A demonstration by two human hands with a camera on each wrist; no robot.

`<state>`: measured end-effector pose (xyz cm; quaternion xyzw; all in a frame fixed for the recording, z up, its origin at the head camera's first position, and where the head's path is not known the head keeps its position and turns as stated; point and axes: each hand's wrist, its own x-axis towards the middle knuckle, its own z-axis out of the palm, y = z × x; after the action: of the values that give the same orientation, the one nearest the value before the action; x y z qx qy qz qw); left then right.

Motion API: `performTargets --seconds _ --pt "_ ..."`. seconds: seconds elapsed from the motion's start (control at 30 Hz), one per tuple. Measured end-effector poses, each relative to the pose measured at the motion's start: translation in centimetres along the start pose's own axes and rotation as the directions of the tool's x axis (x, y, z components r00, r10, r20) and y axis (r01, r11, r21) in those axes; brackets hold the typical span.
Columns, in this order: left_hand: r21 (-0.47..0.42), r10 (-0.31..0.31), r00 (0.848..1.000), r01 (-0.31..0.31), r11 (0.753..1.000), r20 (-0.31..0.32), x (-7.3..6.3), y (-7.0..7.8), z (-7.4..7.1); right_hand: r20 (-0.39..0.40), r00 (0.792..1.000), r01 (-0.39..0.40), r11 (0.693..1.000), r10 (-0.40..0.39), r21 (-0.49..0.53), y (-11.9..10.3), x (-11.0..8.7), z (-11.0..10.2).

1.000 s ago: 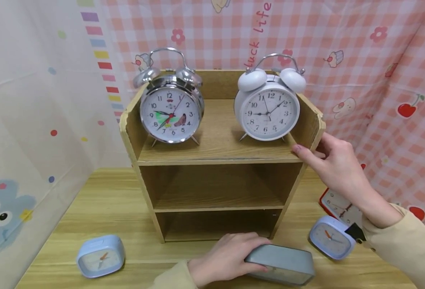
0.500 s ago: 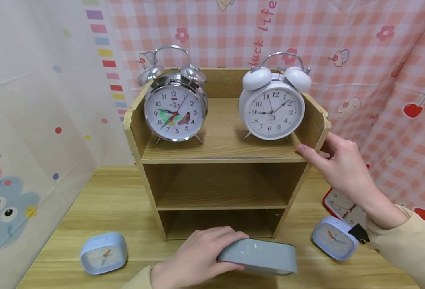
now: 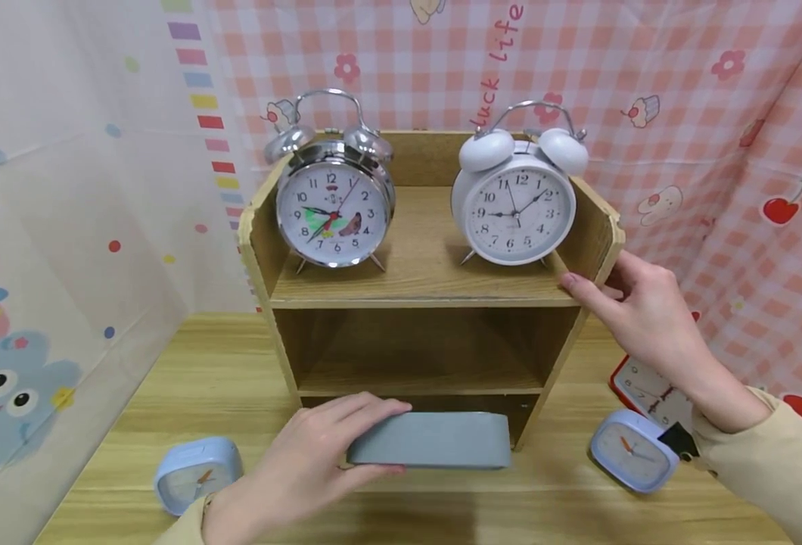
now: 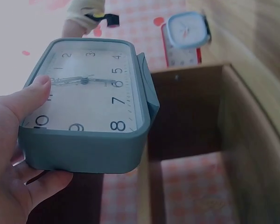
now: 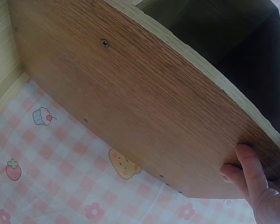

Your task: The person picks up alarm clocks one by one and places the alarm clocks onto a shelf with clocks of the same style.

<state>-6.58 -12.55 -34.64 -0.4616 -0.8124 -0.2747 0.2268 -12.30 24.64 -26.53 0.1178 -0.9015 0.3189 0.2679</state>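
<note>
1. Clock (image 3: 435, 440), grey-blue, is pinched in our left hand (image 3: 315, 448) above the desk (image 3: 217, 378), before the lower front edge of the shelf (image 3: 421, 265).
2. Our right hand (image 3: 649, 314) grips the shelf's right edge.
3. On top, we see a silver bell clock (image 3: 335, 216) near the left edge, a white bell clock (image 3: 520, 219) near the right.
</note>
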Motion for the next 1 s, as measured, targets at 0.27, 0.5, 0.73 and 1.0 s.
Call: performTargets --seconds 0.27,0.5,0.73,1.0 --pt "0.094 0.011 0.998 -0.005 0.996 -0.059 0.6 -0.9 -2.5 -0.005 1.0 -0.001 1.0 0.001 -0.002 0.2 -0.1 0.0" --pt "0.181 0.001 0.996 0.015 0.983 -0.086 1.3 -2.1 -4.1 -0.008 1.0 0.003 1.0 -0.003 -0.006 0.1 0.0 0.0" --pt "0.247 0.004 0.998 0.014 0.969 -0.069 1.6 -3.0 -5.0 -0.016 1.0 0.003 1.0 -0.003 -0.007 0.1 0.0 0.1" --pt "0.28 -0.014 0.997 0.035 0.959 -0.078 1.9 -3.8 -5.2 -0.015 1.0 0.003 1.0 -0.003 -0.009 0.1 0.0 0.1"
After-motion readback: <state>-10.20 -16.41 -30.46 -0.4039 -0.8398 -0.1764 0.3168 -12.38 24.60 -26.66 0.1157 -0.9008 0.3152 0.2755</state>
